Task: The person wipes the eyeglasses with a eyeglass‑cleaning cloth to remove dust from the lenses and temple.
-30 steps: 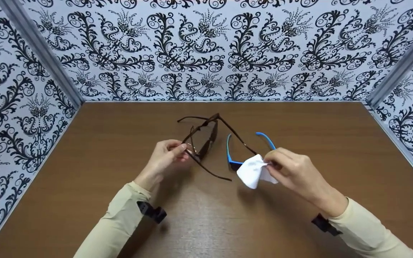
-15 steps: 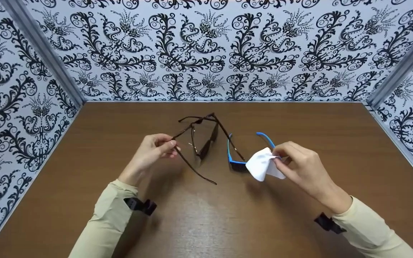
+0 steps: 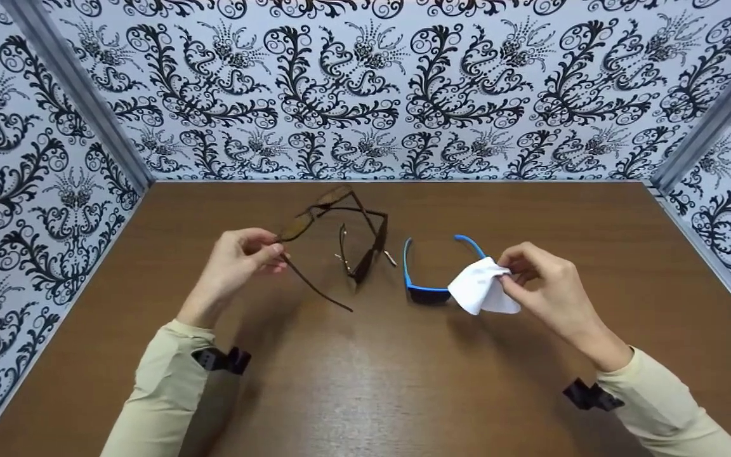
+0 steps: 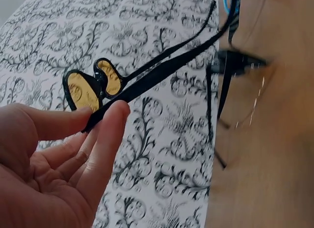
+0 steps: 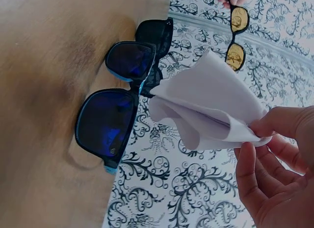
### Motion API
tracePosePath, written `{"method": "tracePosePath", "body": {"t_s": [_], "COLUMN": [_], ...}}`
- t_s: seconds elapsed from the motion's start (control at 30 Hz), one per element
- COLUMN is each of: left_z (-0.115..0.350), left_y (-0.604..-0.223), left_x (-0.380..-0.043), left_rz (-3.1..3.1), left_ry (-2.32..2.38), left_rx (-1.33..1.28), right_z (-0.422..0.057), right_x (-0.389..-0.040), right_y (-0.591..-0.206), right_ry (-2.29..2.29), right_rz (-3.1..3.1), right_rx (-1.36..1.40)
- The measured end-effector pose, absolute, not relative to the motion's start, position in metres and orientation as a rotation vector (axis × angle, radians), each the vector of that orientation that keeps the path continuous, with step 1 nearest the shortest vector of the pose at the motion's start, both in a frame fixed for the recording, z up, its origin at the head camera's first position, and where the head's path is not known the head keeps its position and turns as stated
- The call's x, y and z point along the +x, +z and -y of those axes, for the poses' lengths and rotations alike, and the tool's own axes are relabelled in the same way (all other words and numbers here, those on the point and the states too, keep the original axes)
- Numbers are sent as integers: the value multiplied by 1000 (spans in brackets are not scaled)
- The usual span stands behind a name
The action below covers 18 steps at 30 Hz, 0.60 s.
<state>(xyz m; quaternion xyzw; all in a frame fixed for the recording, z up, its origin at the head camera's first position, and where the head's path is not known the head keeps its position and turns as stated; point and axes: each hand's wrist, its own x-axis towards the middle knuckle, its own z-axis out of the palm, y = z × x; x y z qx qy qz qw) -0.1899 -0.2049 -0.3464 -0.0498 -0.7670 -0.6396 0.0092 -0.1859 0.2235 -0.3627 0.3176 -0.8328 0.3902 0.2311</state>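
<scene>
My left hand pinches dark-framed glasses with yellow lenses near the hinge, the temples spread open and the frame raised over the table. In the left wrist view the thumb and a finger meet at the corner of the yellow-lensed glasses. My right hand pinches a white cloth that hangs from the fingertips. Just left of that cloth lie blue-framed sunglasses, partly covered by it in the head view; their dark lenses show in the right wrist view.
Dark sunglasses stand on the brown table between the hands, temples unfolded, with a thin metallic frame part beside them. Patterned black-and-white panels rise at the back and both sides.
My left hand has moved left with the yellow-lensed glasses, drawing them away from the cloth and tilting the lenses into view. My right hand has shifted slightly right with the cloth.
</scene>
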Motion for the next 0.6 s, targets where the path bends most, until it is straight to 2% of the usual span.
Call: {"method": "tracePosePath", "body": {"t_s": [0.23, 0.6], "left_z": [228, 257], "left_y": [-336, -334], "left_x": [-182, -174], "left_rz": [2386, 2510], "left_ry": [-1863, -1446], "left_rx": [-118, -94], "right_z": [-229, -226], "right_x": [-187, -184], "right_y": [-365, -367], "right_ry": [1137, 1188], "right_rz": [2339, 2356], "right_rx": [754, 732]}}
